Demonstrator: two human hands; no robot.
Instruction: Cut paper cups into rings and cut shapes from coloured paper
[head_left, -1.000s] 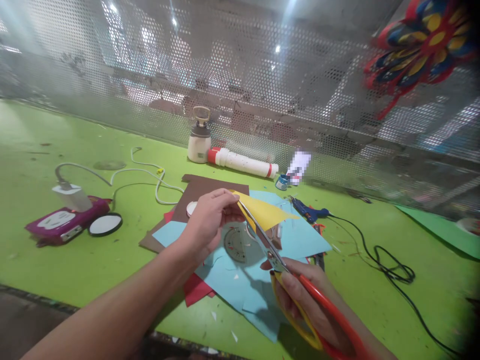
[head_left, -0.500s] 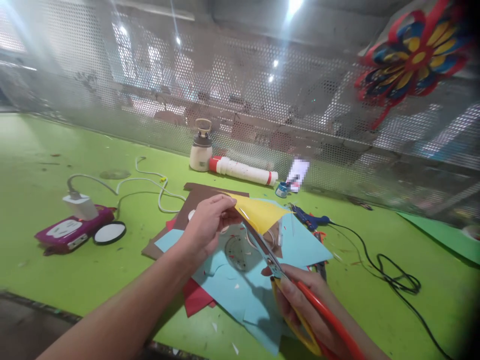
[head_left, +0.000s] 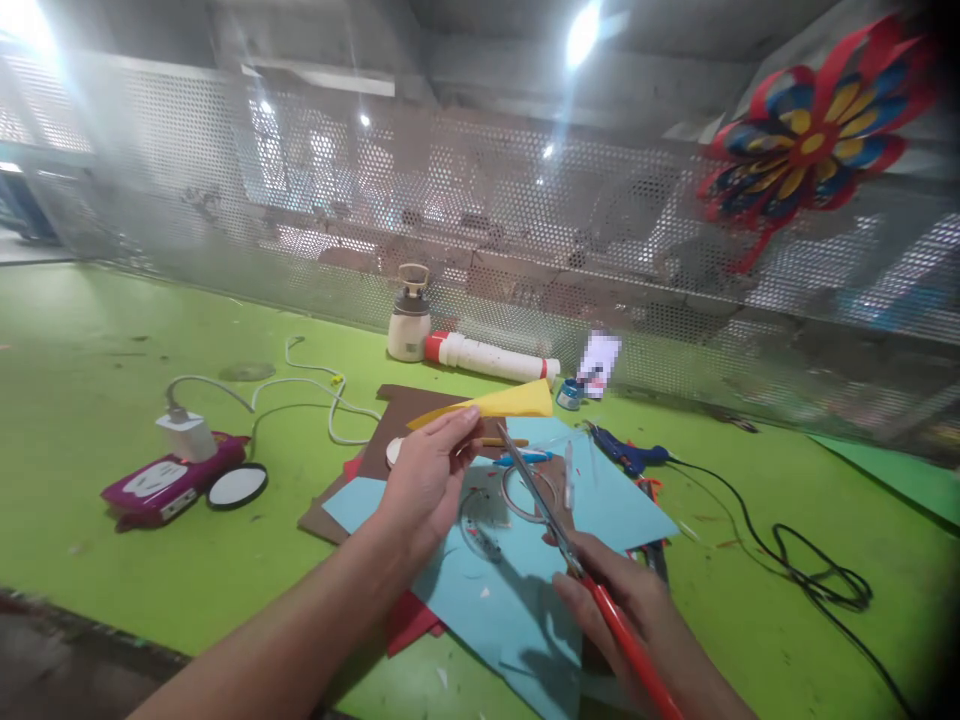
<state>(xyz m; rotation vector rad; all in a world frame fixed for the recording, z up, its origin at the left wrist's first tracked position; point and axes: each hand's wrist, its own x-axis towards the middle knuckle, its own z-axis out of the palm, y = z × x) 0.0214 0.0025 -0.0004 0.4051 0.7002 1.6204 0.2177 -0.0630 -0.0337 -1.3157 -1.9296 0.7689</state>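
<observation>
My left hand [head_left: 442, 460] pinches a piece of yellow paper [head_left: 517, 400] between thumb and fingers, raised above the table. In my right hand [head_left: 626, 590] are scissors [head_left: 544, 510] with red handles; their blades look closed and point up toward the paper, apart from it. Below both hands lie light blue paper sheets [head_left: 615, 505] over brown paper [head_left: 409, 400], with a corner of red paper [head_left: 411, 622] sticking out. On the sheets rest a clear round protractor [head_left: 481, 525], a ring-shaped roll [head_left: 529, 495], a blue pen [head_left: 525, 457] and a whitish pen [head_left: 569, 475].
A purple power strip [head_left: 165, 490] with a white charger [head_left: 185, 437] stands left, beside a round white disc [head_left: 238, 487]. At the back are a spray bottle [head_left: 409, 325], a white tube [head_left: 495, 358] and a blue jar [head_left: 570, 394]. A blue glue gun [head_left: 626, 450] trails black cable at right.
The yellow paper has turned in my left hand and now appears narrower, edge toward me. The scissors have drawn back from it. The whole view has shifted slightly.
</observation>
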